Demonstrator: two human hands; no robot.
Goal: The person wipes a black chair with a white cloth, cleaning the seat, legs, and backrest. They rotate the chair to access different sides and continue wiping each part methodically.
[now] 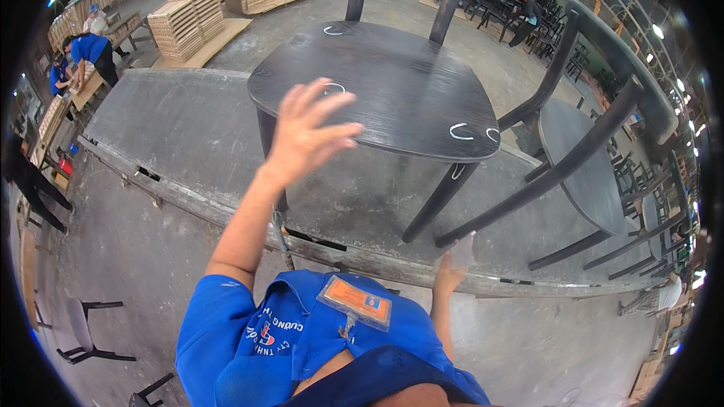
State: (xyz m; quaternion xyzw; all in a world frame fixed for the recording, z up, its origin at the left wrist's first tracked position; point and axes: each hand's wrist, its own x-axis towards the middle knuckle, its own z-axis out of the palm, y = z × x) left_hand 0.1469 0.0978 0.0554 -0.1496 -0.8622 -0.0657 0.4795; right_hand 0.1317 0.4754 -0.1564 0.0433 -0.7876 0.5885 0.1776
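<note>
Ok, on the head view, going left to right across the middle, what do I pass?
Person in blue bending at a bench → left hand raised and open → black chair seat with chalk marks → second black chair lying on its side.

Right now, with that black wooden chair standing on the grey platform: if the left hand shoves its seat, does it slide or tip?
The black wooden chair looks rigid and fairly heavy: solid seat, thick legs. A push by the open left hand would probably slide it on the smooth grey platform. Its splayed legs suggest tipping is unlikely, unless a leg catches an edge.
</note>
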